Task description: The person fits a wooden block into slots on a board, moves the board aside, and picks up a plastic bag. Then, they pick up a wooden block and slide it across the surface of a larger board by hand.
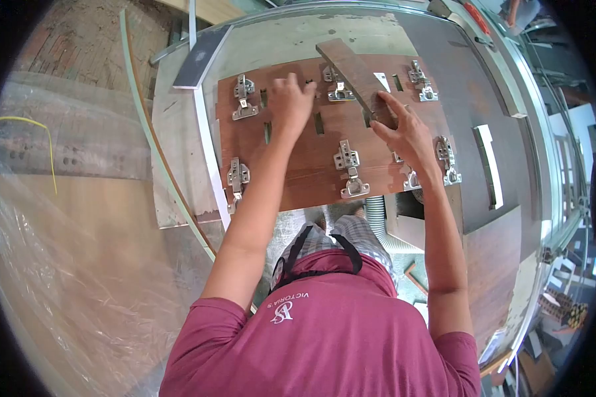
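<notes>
A reddish-brown wooden board with several slots lies in front of me, and metal hinges sit on it, such as one near the middle and one at the upper left. My left hand is over the upper left part of the board, its fingers apart, between the slots and a hinge. My right hand has thumb and fingers around the lower end of a brown wooden strip, which lies slanted across the board. A small white triangle shows beside the strip.
Clear plastic sheeting covers a panel at the left. A curved edging strip runs beside the board. A grey piece lies at the upper left, a white-edged piece at the right. A ribbed hose is below the board.
</notes>
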Demonstrator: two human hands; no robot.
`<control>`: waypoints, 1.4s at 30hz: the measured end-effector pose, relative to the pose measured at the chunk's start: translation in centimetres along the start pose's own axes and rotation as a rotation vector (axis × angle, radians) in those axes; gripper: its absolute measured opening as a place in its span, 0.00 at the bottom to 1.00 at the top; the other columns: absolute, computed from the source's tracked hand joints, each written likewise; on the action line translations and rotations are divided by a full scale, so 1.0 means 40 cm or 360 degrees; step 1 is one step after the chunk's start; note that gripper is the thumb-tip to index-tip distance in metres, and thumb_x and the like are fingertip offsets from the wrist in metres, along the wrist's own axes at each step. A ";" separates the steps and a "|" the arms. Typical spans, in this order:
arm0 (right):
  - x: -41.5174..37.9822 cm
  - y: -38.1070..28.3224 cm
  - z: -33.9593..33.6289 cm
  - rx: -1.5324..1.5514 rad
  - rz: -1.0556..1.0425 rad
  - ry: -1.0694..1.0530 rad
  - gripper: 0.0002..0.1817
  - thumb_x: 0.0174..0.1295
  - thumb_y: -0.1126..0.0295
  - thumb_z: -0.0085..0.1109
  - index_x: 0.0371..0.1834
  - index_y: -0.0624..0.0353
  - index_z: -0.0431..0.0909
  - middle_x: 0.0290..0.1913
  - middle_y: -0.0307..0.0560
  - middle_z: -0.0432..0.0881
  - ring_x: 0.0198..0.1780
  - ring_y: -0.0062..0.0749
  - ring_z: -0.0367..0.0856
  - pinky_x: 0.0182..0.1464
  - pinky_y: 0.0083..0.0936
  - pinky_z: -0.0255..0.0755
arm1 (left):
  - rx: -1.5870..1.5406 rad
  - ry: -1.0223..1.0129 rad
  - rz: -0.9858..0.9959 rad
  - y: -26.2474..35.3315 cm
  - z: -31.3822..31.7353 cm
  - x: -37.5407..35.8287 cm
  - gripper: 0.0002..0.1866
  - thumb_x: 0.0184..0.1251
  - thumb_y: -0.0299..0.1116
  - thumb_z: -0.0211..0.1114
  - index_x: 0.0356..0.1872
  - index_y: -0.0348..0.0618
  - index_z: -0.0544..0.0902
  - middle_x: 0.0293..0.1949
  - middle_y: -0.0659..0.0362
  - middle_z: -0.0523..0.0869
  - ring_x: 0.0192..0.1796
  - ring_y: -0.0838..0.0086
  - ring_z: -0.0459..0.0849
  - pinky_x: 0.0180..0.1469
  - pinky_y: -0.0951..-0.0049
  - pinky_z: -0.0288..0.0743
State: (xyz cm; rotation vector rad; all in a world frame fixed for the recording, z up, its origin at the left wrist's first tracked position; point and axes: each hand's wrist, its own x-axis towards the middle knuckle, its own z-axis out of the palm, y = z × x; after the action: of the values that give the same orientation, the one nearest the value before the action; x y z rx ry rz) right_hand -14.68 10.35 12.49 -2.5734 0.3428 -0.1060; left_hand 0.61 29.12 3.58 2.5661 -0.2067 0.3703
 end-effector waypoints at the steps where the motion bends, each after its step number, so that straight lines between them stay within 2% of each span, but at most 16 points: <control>1: 0.004 0.015 0.002 -0.0001 0.0015 0.0013 0.34 0.52 0.50 0.61 0.66 0.38 0.67 0.48 0.54 0.79 0.49 0.46 0.80 0.49 0.40 0.74 | -0.0089 -0.0158 -0.0010 0.037 0.022 -0.002 0.29 0.57 0.55 0.64 0.51 0.42 0.80 0.53 0.44 0.76 0.55 0.47 0.74 0.58 0.51 0.67; 4: 0.005 0.046 0.001 0.0007 -0.0080 0.0142 0.34 0.52 0.50 0.61 0.65 0.38 0.68 0.48 0.54 0.79 0.49 0.47 0.81 0.49 0.40 0.74 | -0.0072 -0.0307 0.0014 0.115 0.061 -0.015 0.26 0.58 0.55 0.64 0.48 0.45 0.82 0.52 0.46 0.77 0.56 0.48 0.73 0.57 0.50 0.68; 7: 0.005 0.044 -0.002 -0.0067 0.0010 0.0011 0.33 0.52 0.51 0.61 0.64 0.38 0.69 0.47 0.54 0.80 0.48 0.48 0.81 0.48 0.40 0.74 | -0.0016 -0.0378 -0.0035 0.139 0.082 -0.028 0.21 0.57 0.52 0.66 0.43 0.46 0.84 0.50 0.49 0.77 0.57 0.52 0.71 0.53 0.45 0.68; 10: 0.002 0.052 0.007 -0.0082 0.0034 -0.0010 0.33 0.51 0.51 0.61 0.64 0.38 0.69 0.47 0.54 0.80 0.48 0.49 0.81 0.47 0.41 0.74 | 0.0025 -0.0334 0.0000 0.133 0.095 -0.033 0.20 0.57 0.51 0.66 0.42 0.47 0.84 0.49 0.50 0.77 0.58 0.53 0.71 0.52 0.46 0.68; 16: -0.030 0.056 -0.001 0.0015 0.0072 -0.0010 0.33 0.52 0.51 0.61 0.64 0.40 0.69 0.46 0.56 0.80 0.47 0.49 0.81 0.47 0.41 0.74 | 0.0071 -0.0282 0.0010 0.125 0.107 -0.035 0.19 0.57 0.50 0.66 0.41 0.48 0.84 0.48 0.52 0.78 0.56 0.54 0.72 0.52 0.48 0.68; 22: -0.134 0.078 0.002 0.0374 0.0257 -0.0027 0.34 0.52 0.51 0.60 0.65 0.43 0.68 0.48 0.57 0.79 0.49 0.50 0.80 0.50 0.41 0.72 | 0.0057 -0.0201 0.0033 0.115 0.120 -0.043 0.20 0.59 0.51 0.65 0.44 0.49 0.83 0.48 0.52 0.78 0.56 0.53 0.72 0.53 0.48 0.68; 25: -0.215 0.086 0.003 0.0423 0.0190 0.0162 0.34 0.52 0.52 0.61 0.65 0.44 0.68 0.49 0.55 0.79 0.49 0.50 0.80 0.51 0.40 0.72 | 0.0025 -0.0210 0.0087 0.104 0.126 -0.038 0.21 0.59 0.52 0.64 0.45 0.48 0.83 0.48 0.51 0.79 0.57 0.52 0.72 0.53 0.47 0.68; 29: -0.347 0.083 -0.017 0.0545 0.0468 0.0138 0.36 0.51 0.56 0.63 0.66 0.45 0.67 0.49 0.55 0.78 0.47 0.47 0.80 0.50 0.36 0.72 | -0.0014 -0.0185 0.0075 0.098 0.135 -0.037 0.22 0.59 0.55 0.62 0.45 0.48 0.82 0.49 0.50 0.79 0.57 0.50 0.72 0.54 0.46 0.68; 31: -0.421 0.099 -0.017 0.0560 0.0564 0.0259 0.37 0.50 0.60 0.65 0.67 0.46 0.66 0.49 0.55 0.77 0.47 0.46 0.80 0.50 0.35 0.73 | -0.0036 -0.0214 0.0084 0.097 0.135 -0.031 0.24 0.59 0.57 0.61 0.45 0.48 0.82 0.50 0.50 0.79 0.57 0.50 0.72 0.54 0.46 0.68; 32: -0.459 0.105 -0.019 0.0631 0.0637 0.0295 0.39 0.48 0.64 0.67 0.67 0.47 0.65 0.52 0.56 0.77 0.50 0.46 0.79 0.50 0.36 0.73 | -0.0023 -0.0233 0.0076 0.098 0.133 -0.030 0.25 0.59 0.58 0.61 0.45 0.48 0.82 0.50 0.50 0.79 0.57 0.49 0.71 0.55 0.46 0.67; 39: -0.692 0.181 0.010 0.0675 0.0918 0.0570 0.39 0.50 0.66 0.66 0.68 0.48 0.63 0.59 0.53 0.74 0.60 0.46 0.74 0.59 0.39 0.71 | -0.0028 -0.0201 0.0166 0.074 0.159 -0.025 0.28 0.59 0.60 0.59 0.47 0.46 0.81 0.51 0.50 0.79 0.58 0.48 0.71 0.57 0.45 0.65; 42: -0.716 0.204 0.006 0.0863 0.1266 0.0574 0.39 0.50 0.68 0.66 0.69 0.47 0.62 0.61 0.52 0.73 0.63 0.44 0.72 0.63 0.38 0.69 | -0.0004 -0.0124 0.0108 0.093 0.148 -0.038 0.30 0.59 0.61 0.59 0.49 0.44 0.80 0.49 0.50 0.80 0.56 0.49 0.73 0.57 0.49 0.66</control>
State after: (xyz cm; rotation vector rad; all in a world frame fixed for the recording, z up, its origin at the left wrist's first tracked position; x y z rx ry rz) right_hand -44.10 11.28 7.82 -1.7275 1.2467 -0.3175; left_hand -0.35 22.97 0.08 2.5780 -0.3233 0.2955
